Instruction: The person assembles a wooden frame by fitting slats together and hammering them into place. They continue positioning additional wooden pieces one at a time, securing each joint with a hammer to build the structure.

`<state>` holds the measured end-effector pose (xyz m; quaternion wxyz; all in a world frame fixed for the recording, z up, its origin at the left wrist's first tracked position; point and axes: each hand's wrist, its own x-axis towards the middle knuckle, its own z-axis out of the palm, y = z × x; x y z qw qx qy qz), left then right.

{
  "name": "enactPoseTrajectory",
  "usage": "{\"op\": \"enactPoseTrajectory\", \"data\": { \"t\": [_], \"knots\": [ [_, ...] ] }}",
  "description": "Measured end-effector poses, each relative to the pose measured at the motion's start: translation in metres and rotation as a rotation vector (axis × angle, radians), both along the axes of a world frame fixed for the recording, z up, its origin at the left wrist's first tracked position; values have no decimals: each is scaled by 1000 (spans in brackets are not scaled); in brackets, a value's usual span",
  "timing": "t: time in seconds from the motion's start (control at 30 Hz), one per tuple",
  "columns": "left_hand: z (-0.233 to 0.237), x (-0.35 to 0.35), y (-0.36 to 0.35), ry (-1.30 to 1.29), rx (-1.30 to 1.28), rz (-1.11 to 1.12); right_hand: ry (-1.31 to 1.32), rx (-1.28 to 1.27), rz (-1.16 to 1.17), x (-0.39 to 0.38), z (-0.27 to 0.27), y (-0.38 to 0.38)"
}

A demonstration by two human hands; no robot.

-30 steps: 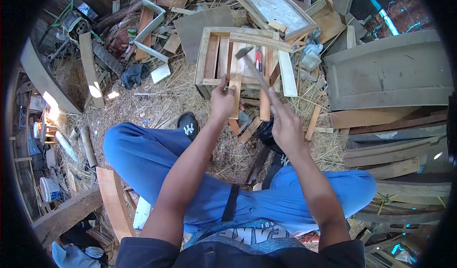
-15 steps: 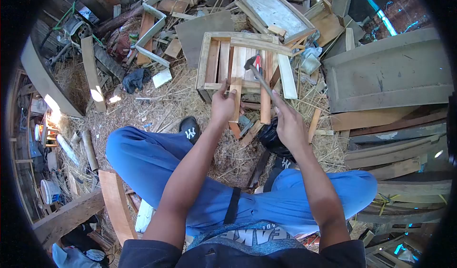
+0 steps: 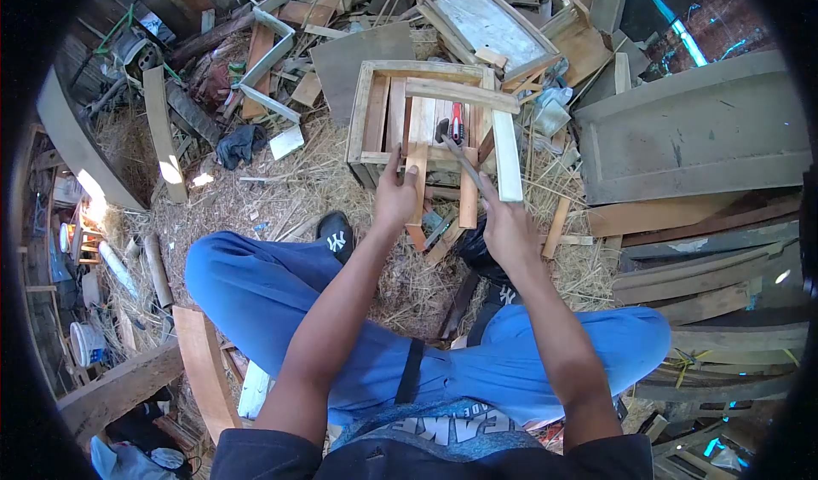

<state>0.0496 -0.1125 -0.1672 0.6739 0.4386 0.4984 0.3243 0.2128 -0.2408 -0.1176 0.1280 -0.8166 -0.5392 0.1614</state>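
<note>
A wooden frame box with slats (image 3: 365, 109) lies on the ground in front of me. My left hand (image 3: 396, 199) grips a light wooden slat (image 3: 417, 158) at the box's near side, thumb and fingers along its edges. My right hand (image 3: 509, 231) is closed around the handle of a hammer (image 3: 467, 166). Its dark head is over the box, just right of that slat. A red-handled tool (image 3: 457, 124) lies on the slats beside the hammer head. Another slat (image 3: 469, 203) sticks out towards me between my hands, and a pale strip (image 3: 508, 160) leans at the box's right side.
Scrap wood and a framed panel (image 3: 490, 24) are piled behind the box. A large wooden panel (image 3: 682, 130) and stacked boards (image 3: 707, 267) stand on the right. Straw covers the ground. A plank (image 3: 204, 365) lies by my left knee; a dark bag (image 3: 481, 254) sits below my right hand.
The hammer has come down and its head now sits lower over the box. My right hand has dropped slightly towards me. The pale strip has shifted towards me. My left hand stays at the slat.
</note>
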Motion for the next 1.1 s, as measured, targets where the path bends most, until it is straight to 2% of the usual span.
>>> {"op": "enactPoseTrajectory", "data": {
  "t": [0.1, 0.2, 0.43, 0.67, 0.83, 0.9, 1.1],
  "knots": [
    [-11, 0, 0, -16, 37, -9, -19, 110, 29, -8, -12, -11],
    [-14, -1, -1, -17, 51, -36, 43, 9, -10, -18, -20, -15],
    [-3, 3, -5, -72, -65, -2, 87, 9, -4, -16, -23, -15],
    [0, 0, -6, -37, -21, -63, 99, -14, -25, -14, -24, -15],
    [-8, 3, -3, -49, 11, -2, 81, 126, 16, -12, -10, -20],
    [-8, 4, -5, -39, -1, 10, 116, 260, 62, -14, -3, -22],
    [-5, 5, -7, -17, -4, 21, 74, 153, 82, -17, 8, -20]
  ]
}}
